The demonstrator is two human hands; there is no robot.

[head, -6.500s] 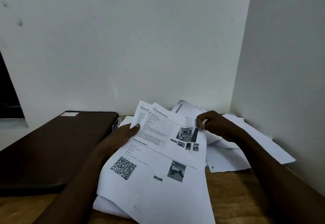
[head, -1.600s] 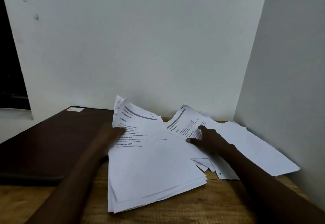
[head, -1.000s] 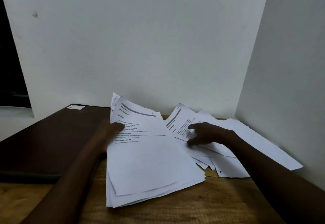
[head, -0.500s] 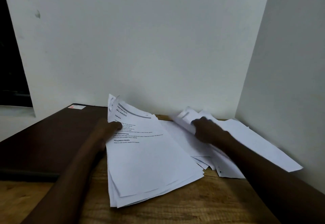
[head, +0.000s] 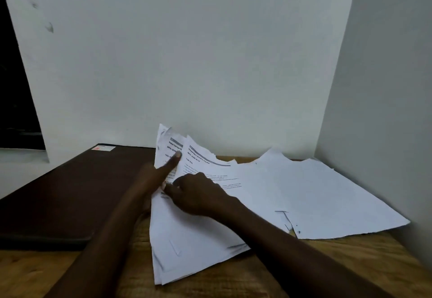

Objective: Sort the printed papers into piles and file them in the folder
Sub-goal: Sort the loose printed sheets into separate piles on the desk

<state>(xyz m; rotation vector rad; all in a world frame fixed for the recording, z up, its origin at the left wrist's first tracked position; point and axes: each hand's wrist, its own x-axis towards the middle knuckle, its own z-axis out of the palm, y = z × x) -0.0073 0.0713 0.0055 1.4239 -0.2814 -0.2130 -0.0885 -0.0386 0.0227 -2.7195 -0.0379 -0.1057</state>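
Observation:
A stack of printed papers [head: 187,239] lies on the wooden table [head: 233,281], its far end lifted. My left hand [head: 154,178] grips the stack's left edge, the thumb stretched up over the top page's text. A printed sheet [head: 210,169] with a grey header bar lies on the stack. My right hand [head: 198,194] rests on this sheet with curled fingers pinching its left edge. A loose pile of white papers [head: 315,192] is spread to the right, mostly blank side up. The dark brown folder [head: 58,192] lies shut on the left.
A white wall [head: 210,63] rises right behind the papers and a side wall [head: 385,110] hems in the loose pile on the right. A small label [head: 102,148] sits at the folder's far corner. Bare wood shows along the table's front.
My right hand lifted a printed sheet from the loose pile on the right and carried it left onto the stack. My left thumb has stretched further up the page.

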